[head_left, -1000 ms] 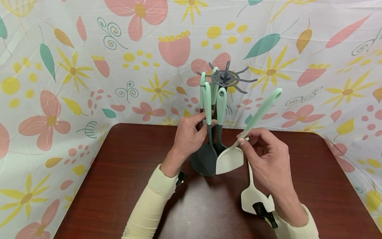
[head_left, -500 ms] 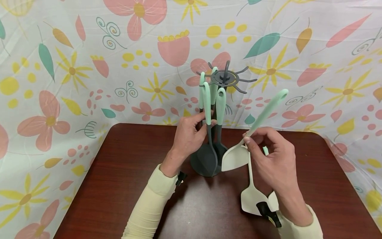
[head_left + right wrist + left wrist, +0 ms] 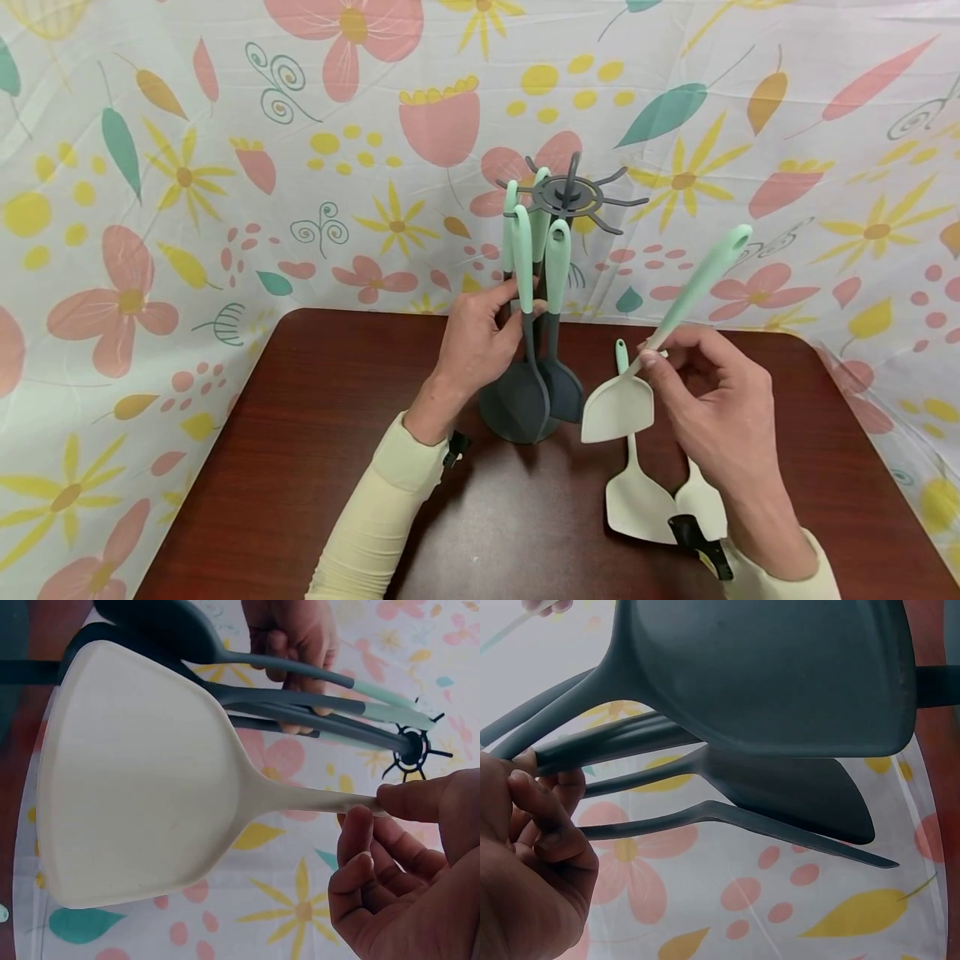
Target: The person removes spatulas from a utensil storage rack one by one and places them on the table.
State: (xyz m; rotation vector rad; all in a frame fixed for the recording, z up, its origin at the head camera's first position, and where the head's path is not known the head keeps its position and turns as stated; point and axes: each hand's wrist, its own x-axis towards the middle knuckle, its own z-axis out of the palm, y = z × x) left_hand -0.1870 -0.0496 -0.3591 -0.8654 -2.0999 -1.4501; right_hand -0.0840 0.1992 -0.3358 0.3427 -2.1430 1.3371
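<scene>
My right hand (image 3: 720, 400) pinches a cream turner spatula (image 3: 618, 408) at its neck, below the mint handle. Its blade hangs down, tilted, above the table and apart from the stand. My left hand (image 3: 480, 337) reaches in among the hanging tools, its fingers curled round the pole of a dark grey utensil stand (image 3: 566, 196); the grip is partly hidden. Several dark grey tools with mint handles hang on the stand's left and front hooks, among them a ladle-like spoon (image 3: 521, 400) and a turner (image 3: 564, 392). In the right wrist view, the cream blade (image 3: 142, 780) fills the left side.
Two cream utensils lie on the table: a turner (image 3: 637, 504) and another (image 3: 702, 496), partly hidden by my right wrist. The brown table (image 3: 300, 467) ends at a flowered cloth (image 3: 187, 275) behind. The stand's hooks stick out on the right.
My right hand has moved to the right with the cream spatula, away from the stand. More of the utensils on the table now shows. My left hand has stayed put.
</scene>
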